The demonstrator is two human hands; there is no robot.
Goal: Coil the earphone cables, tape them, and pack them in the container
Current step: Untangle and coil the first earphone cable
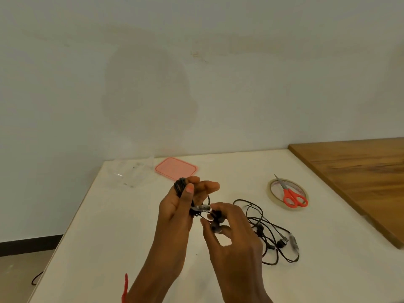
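L hand [177, 206] gripping half-hidden coiled cable [180, 186], R hand [232, 235] pinching blurry earbuds [216, 219], clear container [129, 174] faint

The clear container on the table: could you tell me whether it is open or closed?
Open. The container has no lid on; the pink lid lies flat on the table beside it.

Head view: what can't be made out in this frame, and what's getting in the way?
All in the head view:
The coiled cable, wound on the left hand: fingers and thumb hide most turns.
The earbud end, pinched by the right hand: dark, blurred, partly covered by fingers.
The clear container: washed out against the wall, contents unreadable.
The loose earphones: tangled, number of sets unclear.
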